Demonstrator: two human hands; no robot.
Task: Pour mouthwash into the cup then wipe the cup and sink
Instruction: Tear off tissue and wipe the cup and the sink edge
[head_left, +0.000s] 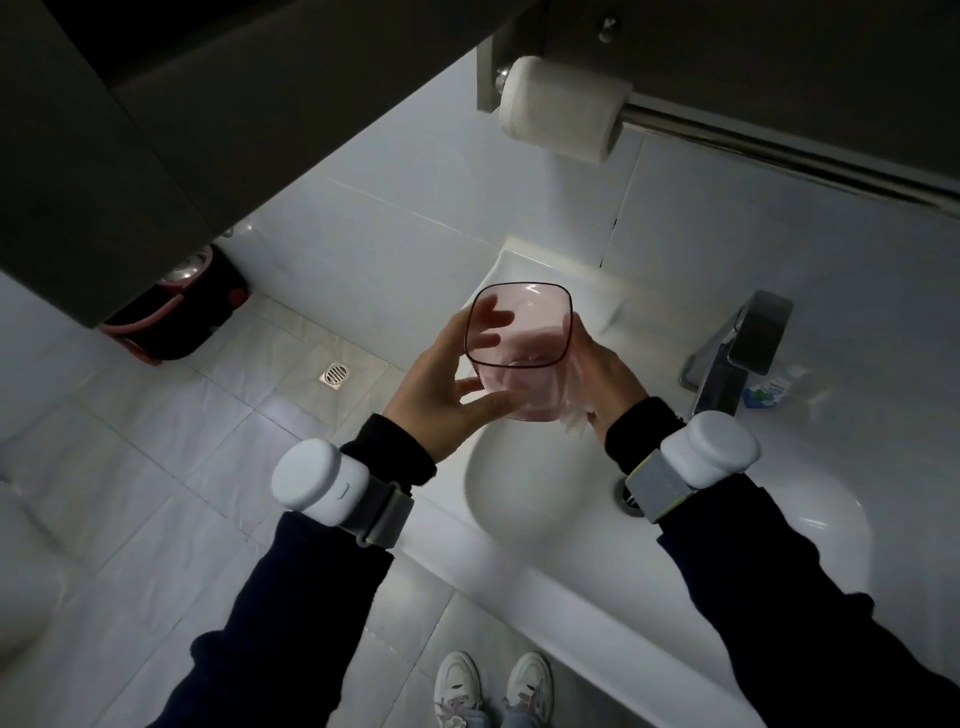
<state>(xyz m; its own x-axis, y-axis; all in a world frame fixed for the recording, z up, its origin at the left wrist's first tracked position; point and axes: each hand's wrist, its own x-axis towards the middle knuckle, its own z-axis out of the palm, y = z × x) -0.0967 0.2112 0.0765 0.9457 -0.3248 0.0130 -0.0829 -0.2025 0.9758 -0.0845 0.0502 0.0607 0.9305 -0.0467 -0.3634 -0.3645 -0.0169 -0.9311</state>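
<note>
A clear pink square-rimmed cup (519, 332) is held upright above the left rim of the white sink (519, 493). My left hand (441, 395) grips the cup from the left, fingers wrapped around its wall. My right hand (608, 384) presses a white tissue (574, 410) against the cup's right side; most of the tissue is hidden behind the cup and my palm. The mouthwash bottle (774, 389), with a blue-and-white label, lies behind the faucet on the sink ledge, mostly hidden.
A chrome faucet (737, 348) stands at the sink's back right, the drain (631, 499) below my right wrist. A toilet paper roll (561, 106) hangs on a wall bar above. A mop bucket (176, 317) and floor drain (334, 374) sit on the tiled floor, left.
</note>
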